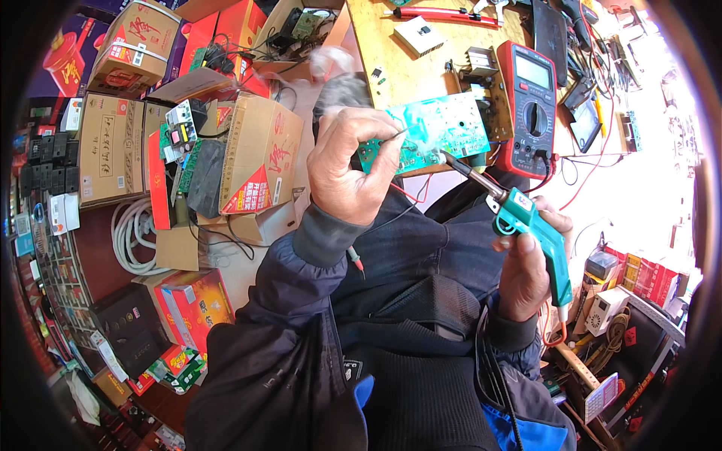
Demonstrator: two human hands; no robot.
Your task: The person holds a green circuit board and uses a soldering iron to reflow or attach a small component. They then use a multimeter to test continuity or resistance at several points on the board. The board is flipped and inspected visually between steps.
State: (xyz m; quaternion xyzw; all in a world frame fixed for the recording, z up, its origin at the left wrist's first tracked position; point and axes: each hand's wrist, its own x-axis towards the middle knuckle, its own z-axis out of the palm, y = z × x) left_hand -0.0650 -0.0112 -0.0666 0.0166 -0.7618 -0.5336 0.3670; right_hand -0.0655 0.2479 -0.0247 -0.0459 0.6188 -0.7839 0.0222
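My right hand [526, 263] is wrapped round the green handle of a soldering gun [535, 222]. Its metal tip touches or nearly touches the lower edge of a green circuit board [455, 124], which lies solder side up at the table's near edge. To the left, my left hand [353, 161] pinches a thin wire [401, 134] between thumb and forefinger, over the board's left part. Most of that wire is hidden by the fingers. Pale smoke or glare blurs the board's middle.
A red multimeter [528, 109] stands right of the board, its leads trailing off. On the yellow table [391, 75] lie a white block-shaped part [419, 36] and a red pen-like tool [447, 15]. Cardboard boxes [263, 154] and coiled white cable [131, 237] crowd the left.
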